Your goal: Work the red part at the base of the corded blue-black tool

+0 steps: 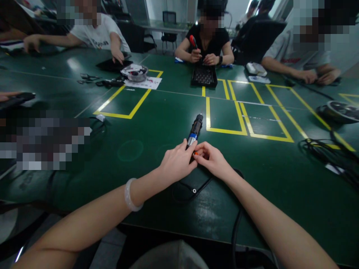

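Observation:
A black electric screwdriver (195, 129) with a blue and silver band lies on the green table, its tip pointing away from me. My left hand (176, 160) is closed around its rear part, with a pale bracelet at the wrist. Close beside it, my right hand (211, 158) pinches a small orange part (195, 153) at the screwdriver's rear end. My fingers hide most of that end. A black cable (206, 184) runs across the table below my hands, and a small white ring (194, 191) shows on it.
Yellow tape rectangles (226, 131) mark the green table (157, 123). Opposite, a person holds a red-handled tool (193, 41) over a black tray (204, 85). A clear round container (136, 76) stands on paper at left. Coiled cables (322, 149) lie at right. Other people sit around.

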Motion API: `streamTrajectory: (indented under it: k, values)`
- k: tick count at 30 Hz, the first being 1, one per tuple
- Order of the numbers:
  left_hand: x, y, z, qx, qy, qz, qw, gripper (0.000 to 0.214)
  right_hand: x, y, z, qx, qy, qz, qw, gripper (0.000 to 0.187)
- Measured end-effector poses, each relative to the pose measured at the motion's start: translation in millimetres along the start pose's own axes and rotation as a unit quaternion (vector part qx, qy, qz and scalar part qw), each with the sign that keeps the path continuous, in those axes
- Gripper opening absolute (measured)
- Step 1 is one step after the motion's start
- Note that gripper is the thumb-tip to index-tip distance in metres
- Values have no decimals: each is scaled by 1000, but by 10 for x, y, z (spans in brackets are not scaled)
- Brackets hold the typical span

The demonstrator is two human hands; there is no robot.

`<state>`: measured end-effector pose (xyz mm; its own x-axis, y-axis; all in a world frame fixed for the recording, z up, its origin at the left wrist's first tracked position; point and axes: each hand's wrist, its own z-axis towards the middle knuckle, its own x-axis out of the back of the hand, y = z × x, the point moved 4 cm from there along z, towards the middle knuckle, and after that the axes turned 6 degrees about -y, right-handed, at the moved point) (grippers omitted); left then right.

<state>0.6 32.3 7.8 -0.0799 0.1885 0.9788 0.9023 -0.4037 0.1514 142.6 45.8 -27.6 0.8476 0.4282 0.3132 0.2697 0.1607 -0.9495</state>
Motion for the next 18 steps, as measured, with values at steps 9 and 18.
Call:
streamTrajectory:
  k: [9,18]
  values:
    - [-64,-171,-61,-9,-39,-139,990,70,106,-32,-2,-31,9,39,999,18]
    - [-95,-170,-63,-12,-37,-136,990,69,109,-19,-1,-30,-5,46,998,21]
